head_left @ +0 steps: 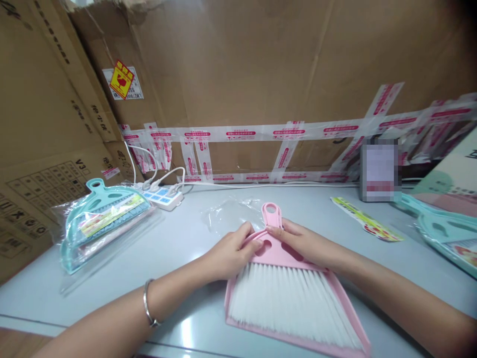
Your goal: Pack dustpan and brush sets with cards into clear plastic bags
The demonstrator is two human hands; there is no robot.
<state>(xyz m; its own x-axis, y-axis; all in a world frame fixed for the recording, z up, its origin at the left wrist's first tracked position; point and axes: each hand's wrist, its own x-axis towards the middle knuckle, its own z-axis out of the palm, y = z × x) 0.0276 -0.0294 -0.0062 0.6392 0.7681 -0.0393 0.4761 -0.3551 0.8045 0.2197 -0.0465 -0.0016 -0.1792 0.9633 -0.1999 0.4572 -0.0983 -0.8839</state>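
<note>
A pink hand brush (286,298) with white bristles lies on top of a matching pink dustpan (356,318), bristles toward me and the looped handle pointing away. My left hand (233,251) grips the pair at the left shoulder, its thumb on the brush near an oval opening. On the other side, my right hand (305,241) is closed around the base of the handle, with its thumb across the brush's neck. The undersides of both pieces and several of my fingers are hidden. Crumpled clear plastic wrap (227,214) lies just behind my hands.
A wrapped turquoise brush and dustpan set (102,219) is at left, beside a white power strip (164,196) with plugged-in cables. At right are a printed card strip (365,219), a dark-edged device (380,171) and another turquoise set (439,223). Large cardboard boxes (238,64) wall the table's back and left.
</note>
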